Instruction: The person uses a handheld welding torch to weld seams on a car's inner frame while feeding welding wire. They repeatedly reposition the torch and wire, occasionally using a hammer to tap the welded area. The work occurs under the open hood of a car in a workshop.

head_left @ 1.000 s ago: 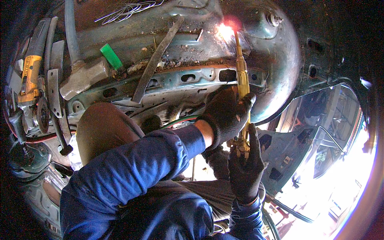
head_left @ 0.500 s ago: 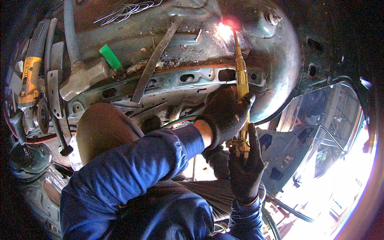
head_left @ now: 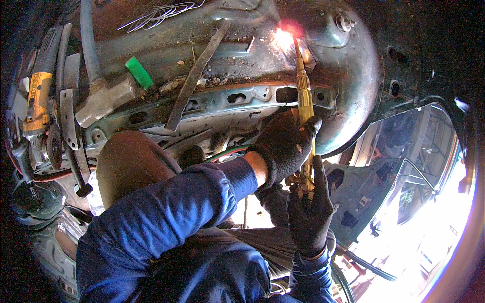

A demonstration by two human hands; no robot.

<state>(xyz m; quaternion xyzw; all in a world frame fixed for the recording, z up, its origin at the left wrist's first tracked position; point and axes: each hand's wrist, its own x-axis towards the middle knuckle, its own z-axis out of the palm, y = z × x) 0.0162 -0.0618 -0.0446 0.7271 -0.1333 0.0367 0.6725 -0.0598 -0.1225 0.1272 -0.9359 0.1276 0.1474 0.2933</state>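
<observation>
A brass gas welding torch (head_left: 304,93) points up and away, its thin tip at a glaring flame (head_left: 284,40) on a car body panel (head_left: 232,53). My left hand (head_left: 287,144), in a black glove, is closed around the torch's body. Lower down, my right hand (head_left: 310,217), also gloved in black, grips the handle near the brass valves, one finger stretched along it. Glare hides the exact spot where flame meets metal. Part of the handle is hidden by my gloves.
Left on the bodywork are an orange angle grinder (head_left: 38,103), a heavy hammer (head_left: 107,103) and a green block (head_left: 139,72). A flat metal strip (head_left: 198,76) lies across the sill, with loose wire (head_left: 161,15) beyond. A rounded wheel arch (head_left: 353,76) bulges right of the flame.
Both hands keep their grip and the torch stays almost in place, its tip shifted very slightly. Metal just right of the tip looks more brightly lit.
</observation>
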